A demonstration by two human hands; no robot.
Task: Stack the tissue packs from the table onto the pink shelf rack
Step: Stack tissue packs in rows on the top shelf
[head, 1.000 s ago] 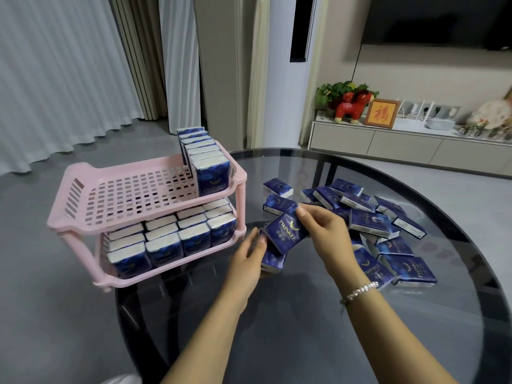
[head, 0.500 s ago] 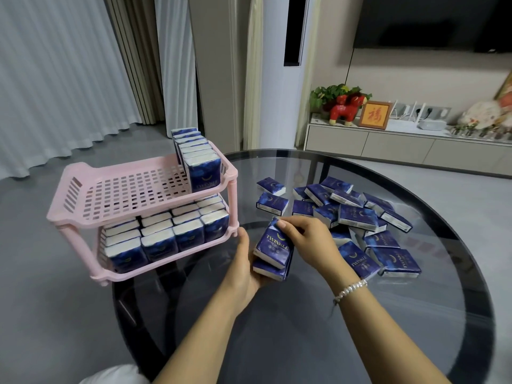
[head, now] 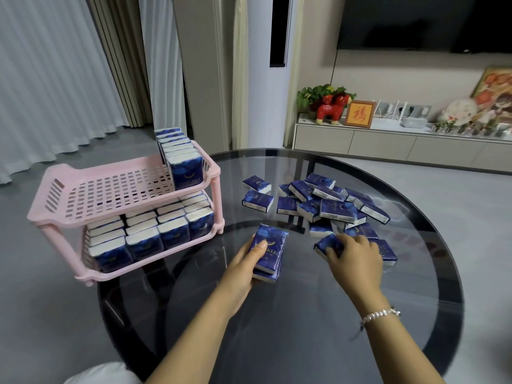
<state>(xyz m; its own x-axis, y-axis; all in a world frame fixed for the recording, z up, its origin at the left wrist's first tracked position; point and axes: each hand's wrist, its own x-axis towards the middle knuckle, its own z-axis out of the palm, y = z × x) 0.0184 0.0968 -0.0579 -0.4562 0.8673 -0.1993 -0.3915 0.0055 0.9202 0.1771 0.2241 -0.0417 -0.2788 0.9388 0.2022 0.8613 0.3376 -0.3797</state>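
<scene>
My left hand grips a small stack of tissue packs over the glass table, near the pink shelf rack, whose lower tier is full. My right hand closes on one pack at the near edge of the loose pile

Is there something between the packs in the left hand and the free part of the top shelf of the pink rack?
Nothing visible. The left hand holds stacked packs above the glass table, right of the rack. The gap between is bare glass. The top shelf holds only one row of packs at its right end.
</scene>
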